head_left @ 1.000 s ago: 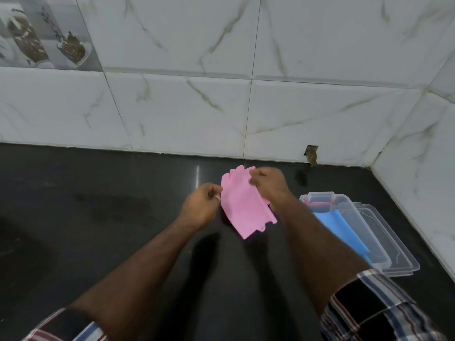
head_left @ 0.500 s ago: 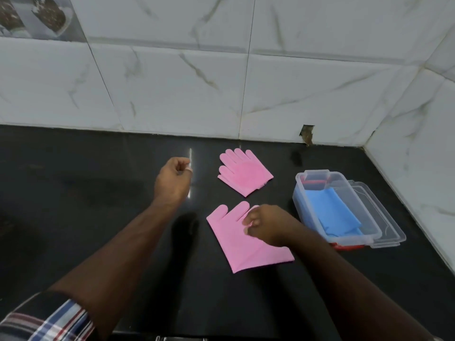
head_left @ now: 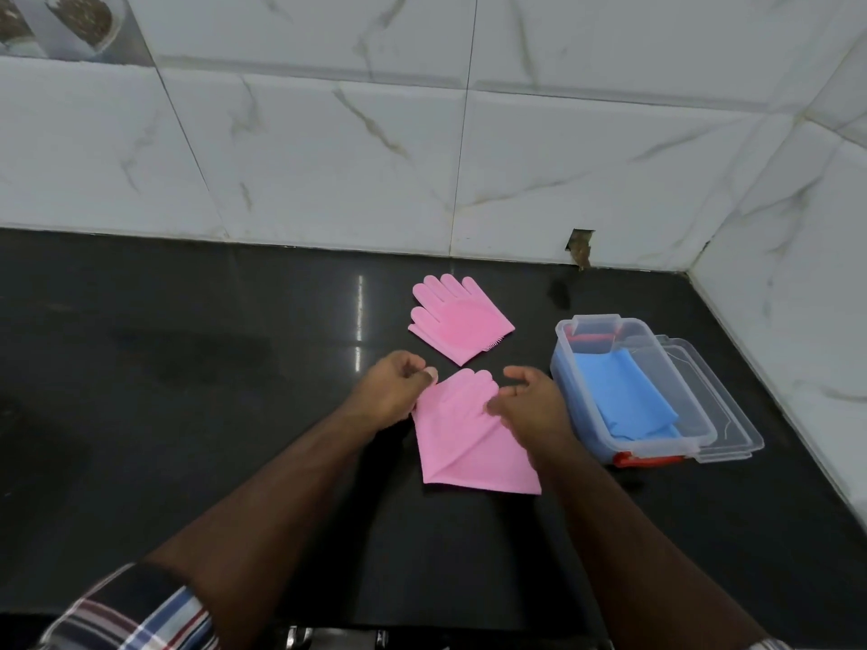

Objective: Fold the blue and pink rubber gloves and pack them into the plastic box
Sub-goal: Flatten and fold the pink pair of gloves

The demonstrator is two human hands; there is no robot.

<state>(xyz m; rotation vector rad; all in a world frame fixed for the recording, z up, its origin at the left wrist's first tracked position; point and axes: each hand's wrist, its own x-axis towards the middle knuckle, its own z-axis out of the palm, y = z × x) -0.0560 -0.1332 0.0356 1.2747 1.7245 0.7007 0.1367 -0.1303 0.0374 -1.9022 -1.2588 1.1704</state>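
Note:
Two pink rubber gloves lie on the black counter. The far pink glove [head_left: 462,321] lies flat, fingers toward the wall. The near pink glove [head_left: 469,443] lies right in front of me with a diagonal crease across it. My left hand [head_left: 391,391] has its fingers closed at this glove's upper left edge. My right hand [head_left: 530,401] pinches its right side near the fingers. To the right stands the clear plastic box [head_left: 565,372], open, with the folded blue gloves [head_left: 628,401] inside.
The box's clear lid [head_left: 732,433] lies under and beside the box on the right. White marble-tiled walls close the counter at the back and right. The wall has a small chipped hole [head_left: 581,246]. My checked sleeves show at the bottom.
The pair I held in the air now lies as two separate gloves. My left hand has come in from the left to the near glove's edge. That glove has gained a crease.

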